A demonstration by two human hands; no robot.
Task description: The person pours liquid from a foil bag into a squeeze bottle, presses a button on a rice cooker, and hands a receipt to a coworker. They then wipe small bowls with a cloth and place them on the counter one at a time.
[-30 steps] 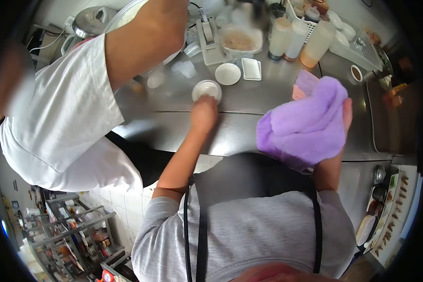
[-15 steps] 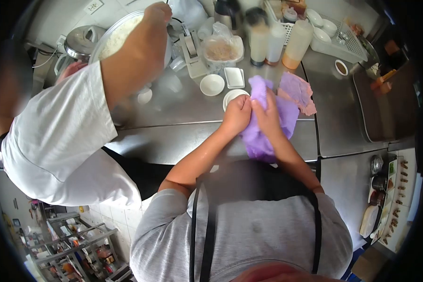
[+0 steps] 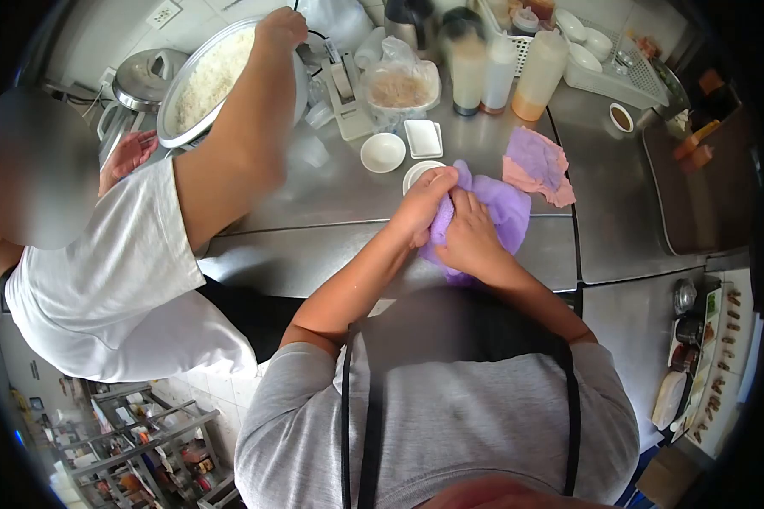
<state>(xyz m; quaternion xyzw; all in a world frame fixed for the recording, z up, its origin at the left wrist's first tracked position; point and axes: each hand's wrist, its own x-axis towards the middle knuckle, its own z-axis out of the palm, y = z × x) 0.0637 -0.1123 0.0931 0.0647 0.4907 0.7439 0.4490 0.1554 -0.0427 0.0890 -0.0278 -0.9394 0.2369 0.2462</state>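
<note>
A purple cloth (image 3: 508, 210) is bunched between my two hands above the front of the steel counter. My left hand (image 3: 426, 204) is closed around its left side, thumb on top. My right hand (image 3: 471, 233) presses into the folds with bent fingers, gripping the cloth from the right. Whether anything is wrapped inside the cloth is hidden. Just behind my left hand sits a round white dish (image 3: 419, 173), partly covered by it. A white bowl (image 3: 383, 153) and a small rectangular white dish (image 3: 424, 139) stand beyond. To the right lies a folded pink and purple cloth (image 3: 537, 165).
A co-worker in a white shirt (image 3: 102, 263) stands at my left, one arm reaching over a large pot of rice (image 3: 216, 85). Squeeze bottles (image 3: 539, 76) and a white basket (image 3: 615, 76) line the back. A sauce dish (image 3: 621, 117) is at right.
My hands have shifted slightly down and the cloth is bunched lower, with my right hand turned further into it. The co-worker's head and far hand have come more into view.
</note>
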